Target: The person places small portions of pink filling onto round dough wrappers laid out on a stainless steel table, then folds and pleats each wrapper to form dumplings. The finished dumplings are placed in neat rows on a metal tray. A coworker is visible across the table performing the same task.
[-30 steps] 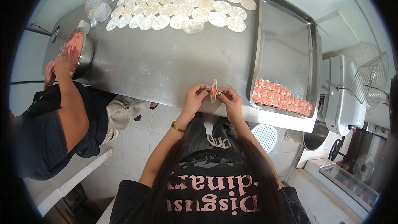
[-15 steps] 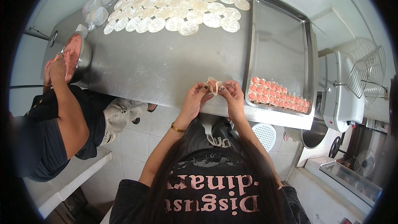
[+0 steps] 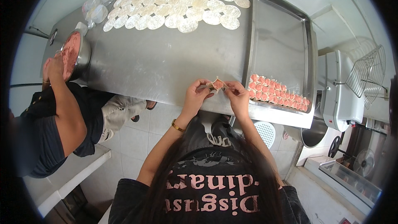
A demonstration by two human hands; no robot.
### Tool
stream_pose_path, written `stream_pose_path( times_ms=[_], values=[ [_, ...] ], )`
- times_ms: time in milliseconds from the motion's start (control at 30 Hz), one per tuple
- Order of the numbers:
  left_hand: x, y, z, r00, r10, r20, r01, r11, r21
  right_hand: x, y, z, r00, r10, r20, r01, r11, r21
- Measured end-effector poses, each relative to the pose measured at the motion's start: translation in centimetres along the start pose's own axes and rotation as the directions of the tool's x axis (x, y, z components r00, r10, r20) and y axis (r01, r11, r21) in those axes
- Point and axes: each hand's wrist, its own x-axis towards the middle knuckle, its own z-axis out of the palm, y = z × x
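Note:
Between my two hands, over the near edge of the steel table (image 3: 137,64), is a dumpling (image 3: 217,84): a thin pale wrapper folded up around pink meat filling, open at the top. My left hand (image 3: 197,93) pinches its left side between thumb and fingers. On its right side my right hand (image 3: 237,95) pinches the wrapper edge. To the right, a large steel tray (image 3: 251,37) holds rows of similar open-topped dumplings (image 3: 271,91) in its near end. Flat round wrappers (image 3: 188,25) lie in overlapping rows across the far side of the table; a few at the far left carry pink filling.
At the left, a co-worker's hands (image 3: 54,67) are at a steel bowl (image 3: 85,56) of pink ground meat. Clear plastic bags (image 3: 96,12) sit at the far left corner. A white machine (image 3: 338,91) with a wire guard (image 3: 367,70) stands right of the tray.
My fingers have shifted on the dumpling, and its top now spreads wider, showing more filling. My right hand has moved slightly right. The co-worker's hands have moved a little at the bowl.

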Motion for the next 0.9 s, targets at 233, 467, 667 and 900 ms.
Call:
stream_pose_path(
  times_ms=[233,467,667,900],
  values=[
    [0.7,-3.0,-1.6,0.953,0.281,0.111,-0.302,0.872,0.386,-0.6,1.0,0.4,1.0,-0.001,0.023,0.004,0.993,-0.119],
    [0.3,-2.7,-0.8,0.993,0.112,0.025,-0.104,0.794,0.599,0.3,2.3,-0.2,0.977,-0.186,0.1,0.212,0.862,-0.461],
    [0.9,-2.0,-0.9,0.988,0.094,0.12,-0.152,0.668,0.728,-0.4,2.3,-0.7,0.958,-0.251,0.137,0.284,0.772,-0.569],
    [1.6,-1.5,-1.1,0.982,0.047,0.181,-0.163,0.695,0.7,-0.8,2.8,0.3,0.958,-0.251,0.14,0.287,0.802,-0.524]
  ],
)
